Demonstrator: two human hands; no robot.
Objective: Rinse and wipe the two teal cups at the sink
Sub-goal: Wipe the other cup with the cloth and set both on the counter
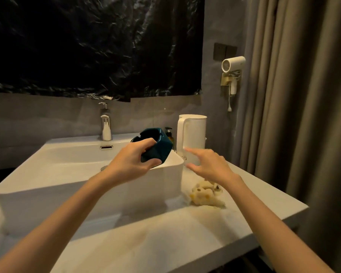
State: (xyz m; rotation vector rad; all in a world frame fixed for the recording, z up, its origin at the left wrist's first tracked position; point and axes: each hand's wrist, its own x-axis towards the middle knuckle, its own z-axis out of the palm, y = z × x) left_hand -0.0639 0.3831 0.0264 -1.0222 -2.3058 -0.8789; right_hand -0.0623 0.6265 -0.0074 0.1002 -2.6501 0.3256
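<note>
My left hand point(132, 160) grips a dark teal faceted cup point(158, 144) and holds it tilted above the right rim of the white sink point(67, 174). My right hand point(209, 164) hovers over the counter to the right of the sink, fingers spread, holding nothing, close to the white kettle. A crumpled cream cloth with yellow spots point(205, 194) lies on the counter just below that hand. I see only one teal cup.
A chrome tap point(106, 125) stands behind the basin. A white electric kettle point(192, 136) and a dark pump bottle point(169, 133) stand at the back right. A hair dryer point(232, 65) hangs on the wall beside a curtain point(303, 95). The counter's edge point(274, 223) runs at the right.
</note>
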